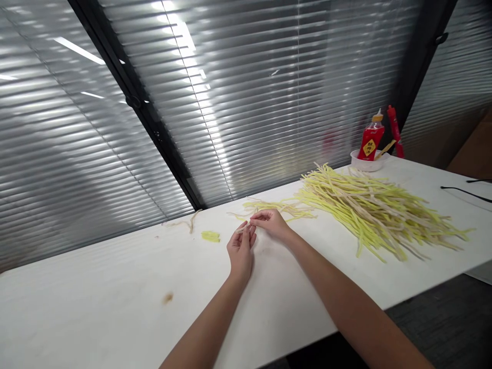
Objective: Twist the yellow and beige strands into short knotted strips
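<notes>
My left hand is raised over the white table, thumb and fingers pinched on a pale beige pipe cleaner. From the right, my right hand meets it, with its fingertips pinched together at the near end of the same pale piece. How far that piece runs inside the fingers is hidden. Just left of my hands lies a small flat yellow bundle of short pipe cleaner pieces. Behind my right hand are loose yellow and beige pipe cleaners.
A large heap of yellow and beige pipe cleaners covers the table's right side. Behind it, a red squeeze bottle stands in a white bowl. Beige strands lie near the blinds. Black glasses temples show far right.
</notes>
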`<state>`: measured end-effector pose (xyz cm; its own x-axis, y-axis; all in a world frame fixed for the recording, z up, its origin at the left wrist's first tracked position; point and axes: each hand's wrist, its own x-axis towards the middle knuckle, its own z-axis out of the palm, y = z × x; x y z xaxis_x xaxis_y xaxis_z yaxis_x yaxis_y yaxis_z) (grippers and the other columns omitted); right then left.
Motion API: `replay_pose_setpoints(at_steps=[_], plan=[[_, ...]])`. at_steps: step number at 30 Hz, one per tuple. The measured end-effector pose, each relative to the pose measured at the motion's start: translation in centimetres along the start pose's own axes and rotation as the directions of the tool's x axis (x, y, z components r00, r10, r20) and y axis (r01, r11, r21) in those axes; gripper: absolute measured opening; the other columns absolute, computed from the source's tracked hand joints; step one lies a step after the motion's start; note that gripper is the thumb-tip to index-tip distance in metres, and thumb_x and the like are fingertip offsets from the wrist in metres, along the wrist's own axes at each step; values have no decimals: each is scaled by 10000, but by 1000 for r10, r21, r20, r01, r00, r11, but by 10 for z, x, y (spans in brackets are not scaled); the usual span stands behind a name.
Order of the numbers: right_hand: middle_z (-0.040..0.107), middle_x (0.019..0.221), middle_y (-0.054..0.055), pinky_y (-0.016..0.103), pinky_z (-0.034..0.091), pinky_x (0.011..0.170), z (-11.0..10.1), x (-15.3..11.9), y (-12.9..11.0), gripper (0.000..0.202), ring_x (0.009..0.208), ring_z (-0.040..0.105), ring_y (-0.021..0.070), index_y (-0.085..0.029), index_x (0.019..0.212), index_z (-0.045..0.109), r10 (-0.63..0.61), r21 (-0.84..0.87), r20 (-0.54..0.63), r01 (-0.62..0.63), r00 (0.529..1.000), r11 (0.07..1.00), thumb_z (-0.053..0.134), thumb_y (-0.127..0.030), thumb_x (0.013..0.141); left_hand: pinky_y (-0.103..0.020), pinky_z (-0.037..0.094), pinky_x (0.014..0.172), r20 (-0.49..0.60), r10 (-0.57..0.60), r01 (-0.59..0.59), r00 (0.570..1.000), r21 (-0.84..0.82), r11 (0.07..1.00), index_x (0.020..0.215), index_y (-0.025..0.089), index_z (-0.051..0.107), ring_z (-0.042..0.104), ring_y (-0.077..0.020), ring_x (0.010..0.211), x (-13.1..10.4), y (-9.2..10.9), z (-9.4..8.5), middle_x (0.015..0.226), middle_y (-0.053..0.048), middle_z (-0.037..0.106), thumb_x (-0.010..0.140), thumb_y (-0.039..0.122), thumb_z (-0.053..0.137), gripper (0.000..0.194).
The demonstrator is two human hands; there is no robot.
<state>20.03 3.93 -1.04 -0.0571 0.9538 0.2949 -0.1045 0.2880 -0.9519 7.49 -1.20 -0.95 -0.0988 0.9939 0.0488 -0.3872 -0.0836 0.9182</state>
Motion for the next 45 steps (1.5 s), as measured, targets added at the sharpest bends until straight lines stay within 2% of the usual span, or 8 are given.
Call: replay_pose_setpoints(at_steps=[8, 11, 15, 18, 21, 28, 38, 45], plan=[[642, 740, 30, 233, 422, 558, 0, -1, 0, 145, 583, 520, 107, -170, 748, 705, -97, -210, 2, 96, 995, 973, 688, -299, 686, -344, 486, 894, -33, -21, 21, 999, -13, 1000, 996, 164, 597, 614, -217, 1036, 1, 4, 0, 1063, -116, 658, 776, 398, 628, 322], [591, 859, 36, 215, 407, 521, 0, -1, -1, 145, 555, 460, 72, -180, 778, 713, -223, -289, 18, 218, 975, 932, 696, -283, 678, -331, 488, 879, -46, -24, 22, 999, -37, 999, 990, 170, 582, 626, -208, 1012, 2, 4, -1, 1030, -108, 668, 781, 403, 619, 314], [549, 1028, 59, 215, 442, 553, -1, -4, -1, 165, 614, 509, 71, -197, 856, 709, -327, -358, 117, 347, 938, 867, 670, -254, 707, -309, 492, 865, -44, -26, 22, 999, -93, 995, 988, 175, 561, 648, -184, 956, 5, 3, -4, 969, -89, 678, 789, 401, 609, 305], [553, 1118, 62, 222, 465, 586, -2, -5, 0, 189, 656, 552, 78, -208, 920, 692, -341, -396, 174, 383, 924, 834, 620, -194, 746, -284, 503, 836, -56, -47, 39, 997, -133, 990, 975, 180, 552, 650, -174, 948, 7, 3, -5, 923, -73, 677, 797, 384, 605, 276], [590, 1095, 51, 235, 483, 640, -2, -7, 0, 231, 713, 581, 97, -216, 975, 673, -363, -431, 211, 420, 907, 799, 572, -144, 780, -252, 515, 787, -81, -72, 59, 994, -158, 986, 959, 185, 543, 649, -169, 949, 9, 4, -5, 912, -70, 675, 806, 368, 599, 246], [655, 975, 38, 291, 472, 813, -4, -6, -5, 185, 908, 596, 158, -216, 993, 660, -414, -551, 254, 482, 874, 681, 520, -218, 871, -222, 519, 712, -112, -96, 79, 989, -146, 986, 948, 197, 540, 647, -170, 954, 9, 5, -3, 952, -71, 668, 816, 372, 582, 224], [614, 1108, 29, 233, 468, 738, -9, -8, -3, 242, 811, 618, 121, -261, 1068, 643, -440, -732, 318, 512, 840, 449, 474, -317, 904, -236, 523, 667, -99, -73, 62, 992, -117, 991, 932, 206, 530, 644, -195, 969, 9, 4, -4, 990, -67, 661, 813, 399, 571, 230], [628, 1050, 31, 227, 441, 750, -8, -8, -6, 224, 875, 601, 129, -246, 1056, 626, -439, -762, 398, 557, 805, 331, 450, -237, 917, -237, 518, 664, -122, -84, 69, 989, -122, 990, 891, 197, 547, 648, -196, 946, 9, 4, -4, 944, -58, 657, 765, 402, 630, 254]])
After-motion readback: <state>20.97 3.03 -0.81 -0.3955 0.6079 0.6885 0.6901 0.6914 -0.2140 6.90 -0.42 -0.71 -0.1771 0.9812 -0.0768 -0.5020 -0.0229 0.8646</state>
